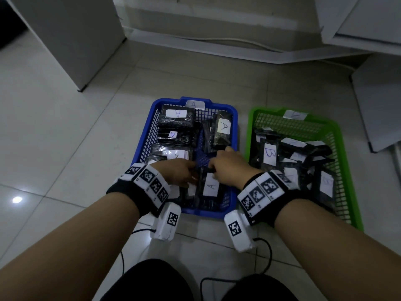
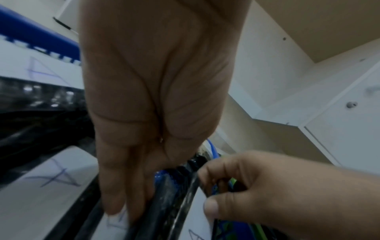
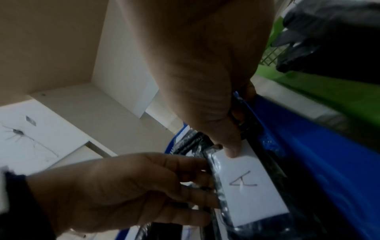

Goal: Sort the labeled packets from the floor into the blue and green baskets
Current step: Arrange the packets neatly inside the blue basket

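Observation:
The blue basket (image 1: 223, 105) holds several black packets with white "A" labels (image 1: 176, 114). Beside it on the right, the green basket (image 1: 249, 131) holds several packets marked "B" (image 1: 270, 154). Both hands are in the near end of the blue basket. My right hand (image 1: 214, 170) (image 3: 232, 146) pinches the top edge of an upright "A" packet (image 1: 211, 187) (image 3: 248, 186), thumb on its label. My left hand (image 1: 191, 173) (image 2: 123, 203) lies with straight fingers against the left side of that packet, among neighbouring packets. No packets show on the floor.
A white cabinet panel (image 1: 71, 40) stands at back left and white furniture (image 1: 358, 22) at back right. A flat white board (image 1: 377, 109) lies right of the green basket. Black cables (image 1: 269, 253) trail on the tiles by my knees (image 1: 152, 283).

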`<state>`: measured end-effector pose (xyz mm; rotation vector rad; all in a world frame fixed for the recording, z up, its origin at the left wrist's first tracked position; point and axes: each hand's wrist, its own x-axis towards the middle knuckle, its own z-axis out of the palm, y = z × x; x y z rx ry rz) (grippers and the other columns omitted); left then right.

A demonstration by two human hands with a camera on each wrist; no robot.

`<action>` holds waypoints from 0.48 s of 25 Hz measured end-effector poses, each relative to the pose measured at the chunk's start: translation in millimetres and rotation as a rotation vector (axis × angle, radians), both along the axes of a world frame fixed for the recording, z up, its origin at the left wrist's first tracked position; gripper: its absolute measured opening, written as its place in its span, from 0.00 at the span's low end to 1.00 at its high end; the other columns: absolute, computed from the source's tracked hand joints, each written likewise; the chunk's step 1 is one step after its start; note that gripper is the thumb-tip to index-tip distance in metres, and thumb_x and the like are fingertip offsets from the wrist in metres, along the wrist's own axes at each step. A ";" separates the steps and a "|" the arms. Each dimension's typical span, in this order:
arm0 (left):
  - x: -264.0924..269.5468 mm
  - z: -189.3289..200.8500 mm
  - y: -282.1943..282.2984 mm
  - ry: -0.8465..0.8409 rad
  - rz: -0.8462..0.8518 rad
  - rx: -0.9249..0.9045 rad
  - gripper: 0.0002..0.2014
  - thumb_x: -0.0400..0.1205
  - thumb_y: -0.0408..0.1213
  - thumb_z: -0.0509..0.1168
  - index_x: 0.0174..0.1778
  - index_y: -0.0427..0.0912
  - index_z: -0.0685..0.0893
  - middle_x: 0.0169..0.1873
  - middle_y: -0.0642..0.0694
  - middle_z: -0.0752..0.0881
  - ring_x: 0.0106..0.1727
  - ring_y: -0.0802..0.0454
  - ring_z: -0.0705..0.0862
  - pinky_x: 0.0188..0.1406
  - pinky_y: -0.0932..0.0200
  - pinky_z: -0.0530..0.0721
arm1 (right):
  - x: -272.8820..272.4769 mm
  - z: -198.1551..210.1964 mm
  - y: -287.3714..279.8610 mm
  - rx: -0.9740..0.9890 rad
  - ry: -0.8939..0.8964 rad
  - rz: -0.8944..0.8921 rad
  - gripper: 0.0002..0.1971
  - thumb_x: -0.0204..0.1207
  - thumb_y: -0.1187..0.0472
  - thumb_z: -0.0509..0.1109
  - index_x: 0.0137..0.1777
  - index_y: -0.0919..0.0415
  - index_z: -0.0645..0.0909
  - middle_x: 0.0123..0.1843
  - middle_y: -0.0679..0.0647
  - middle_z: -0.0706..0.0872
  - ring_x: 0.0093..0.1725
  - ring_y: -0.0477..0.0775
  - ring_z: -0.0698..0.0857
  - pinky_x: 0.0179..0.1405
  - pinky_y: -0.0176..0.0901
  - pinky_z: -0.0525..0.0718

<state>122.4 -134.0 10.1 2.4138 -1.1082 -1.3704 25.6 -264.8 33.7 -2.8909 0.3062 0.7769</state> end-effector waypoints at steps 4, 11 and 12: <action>-6.9 0.3 0.7 0.083 0.005 -0.206 0.25 0.77 0.23 0.68 0.72 0.37 0.77 0.60 0.42 0.83 0.55 0.48 0.84 0.40 0.69 0.84 | -7.5 -11.2 7.7 -0.077 -0.058 0.015 0.09 0.80 0.57 0.64 0.56 0.55 0.81 0.56 0.55 0.84 0.67 0.61 0.70 0.66 0.56 0.65; -4.9 -7.4 8.8 -0.038 -0.089 0.080 0.37 0.77 0.32 0.66 0.81 0.59 0.61 0.76 0.45 0.72 0.69 0.46 0.77 0.68 0.49 0.79 | -16.2 -10.7 0.6 -0.026 -0.035 0.066 0.18 0.79 0.48 0.65 0.68 0.47 0.78 0.60 0.52 0.83 0.66 0.60 0.68 0.66 0.58 0.65; -3.9 -3.2 9.3 -0.061 -0.091 0.046 0.34 0.78 0.32 0.65 0.80 0.58 0.64 0.76 0.46 0.72 0.69 0.47 0.77 0.68 0.53 0.78 | -14.2 -8.8 0.4 -0.015 -0.096 0.030 0.17 0.79 0.48 0.64 0.66 0.47 0.80 0.61 0.53 0.82 0.66 0.60 0.68 0.65 0.57 0.67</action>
